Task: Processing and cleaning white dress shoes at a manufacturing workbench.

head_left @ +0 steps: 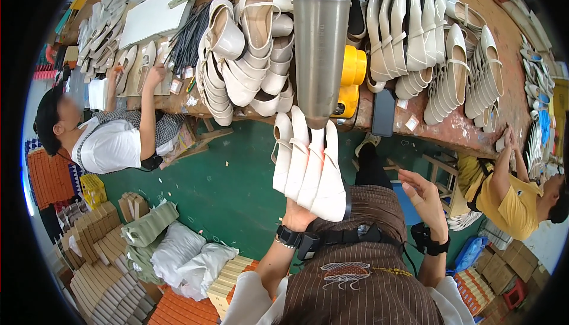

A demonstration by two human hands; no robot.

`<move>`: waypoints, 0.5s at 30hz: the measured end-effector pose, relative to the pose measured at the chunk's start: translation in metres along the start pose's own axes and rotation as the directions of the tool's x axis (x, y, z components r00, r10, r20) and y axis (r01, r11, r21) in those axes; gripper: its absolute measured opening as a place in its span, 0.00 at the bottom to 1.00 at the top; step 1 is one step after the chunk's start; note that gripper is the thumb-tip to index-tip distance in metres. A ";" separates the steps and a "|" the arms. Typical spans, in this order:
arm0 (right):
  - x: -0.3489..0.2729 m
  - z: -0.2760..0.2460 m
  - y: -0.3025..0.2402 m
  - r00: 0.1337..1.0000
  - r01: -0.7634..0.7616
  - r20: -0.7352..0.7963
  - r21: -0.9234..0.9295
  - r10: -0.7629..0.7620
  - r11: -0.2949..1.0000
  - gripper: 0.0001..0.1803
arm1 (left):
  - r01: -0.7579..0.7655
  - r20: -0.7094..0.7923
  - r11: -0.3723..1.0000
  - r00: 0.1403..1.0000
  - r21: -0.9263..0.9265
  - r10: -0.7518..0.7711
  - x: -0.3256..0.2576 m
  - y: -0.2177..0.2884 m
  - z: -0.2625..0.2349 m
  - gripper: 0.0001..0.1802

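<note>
My left hand is closed under a stack of several white strap shoes, holding them in front of the bench. The shoes stand side by side with their open tops upward. Right above them is the lower end of a thick metal tube, and a reddish glow falls on the shoes below it. Parts of the left fingers are hidden behind the shoes. Off to the right, my right hand is raised and holds nothing, its fingers stretched and apart.
On the workbench lie piles of white shoes, a dark phone and yellow tools. One person in white works at left, another in yellow at right. Boxes and white sacks lie at lower left.
</note>
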State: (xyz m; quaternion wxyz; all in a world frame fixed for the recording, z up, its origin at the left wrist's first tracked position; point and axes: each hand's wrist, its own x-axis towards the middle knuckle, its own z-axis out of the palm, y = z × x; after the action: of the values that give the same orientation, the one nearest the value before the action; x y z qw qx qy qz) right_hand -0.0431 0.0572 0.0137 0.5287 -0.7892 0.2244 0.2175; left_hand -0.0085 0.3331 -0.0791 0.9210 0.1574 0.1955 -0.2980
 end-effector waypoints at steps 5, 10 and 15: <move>0.002 0.004 -0.005 1.000 -0.002 -0.007 -0.042 0.002 0.999 0.20 | 0.035 -0.092 0.378 0.987 0.925 0.133 -0.002 -0.005 -0.017 0.31; 0.004 0.009 -0.011 1.000 -0.013 0.001 -0.067 0.013 0.998 0.21 | -0.001 -0.196 0.884 0.975 -0.468 -0.102 0.001 -0.014 -0.023 0.33; 0.009 0.011 -0.019 1.000 -0.007 0.017 -0.099 0.009 0.995 0.21 | 0.017 -0.187 0.794 0.969 -0.607 -0.164 -0.002 -0.007 -0.001 0.29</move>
State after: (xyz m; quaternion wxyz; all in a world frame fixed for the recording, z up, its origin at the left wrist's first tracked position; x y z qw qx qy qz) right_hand -0.0260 0.0729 0.0183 0.4902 -0.8115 0.2120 0.2371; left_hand -0.0140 0.3291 -0.0805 0.8787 -0.1190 0.3924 -0.2444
